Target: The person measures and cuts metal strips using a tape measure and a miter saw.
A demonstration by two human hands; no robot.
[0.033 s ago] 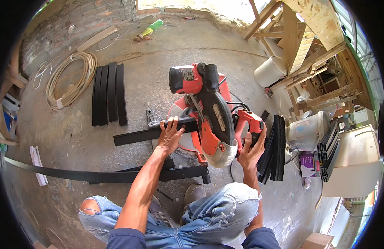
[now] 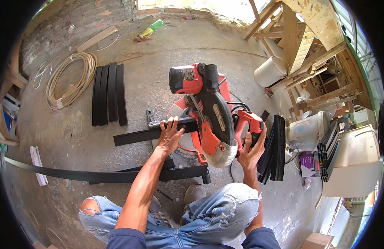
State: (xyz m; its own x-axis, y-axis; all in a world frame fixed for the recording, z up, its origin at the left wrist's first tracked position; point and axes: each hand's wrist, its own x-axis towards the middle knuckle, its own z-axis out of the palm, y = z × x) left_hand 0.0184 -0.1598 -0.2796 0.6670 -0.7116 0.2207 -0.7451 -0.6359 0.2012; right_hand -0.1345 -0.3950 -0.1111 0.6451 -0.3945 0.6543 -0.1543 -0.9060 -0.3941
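A red and black mitre saw (image 2: 215, 118) stands on the concrete floor in front of me, its guarded blade to the right of my left hand. Across its base lies a black profile strip (image 2: 134, 137), running under the saw head, which hides its right end. My left hand (image 2: 170, 136) holds this strip against the fence, fingers bent over it. My right hand (image 2: 252, 152) is wrapped round the red saw handle (image 2: 243, 124), with the fingers partly hidden behind it. Closer to my feet, a long black strip (image 2: 76, 174) stretches left, with shorter black pieces (image 2: 169, 163) beside it.
Several cut black strips (image 2: 109, 93) lie side by side at the left, near a coiled hose (image 2: 86, 79). More black strips (image 2: 278, 147) lie right of the saw. Buckets (image 2: 304, 130), a purple box (image 2: 308, 164) and timber frames (image 2: 316, 70) line the right side.
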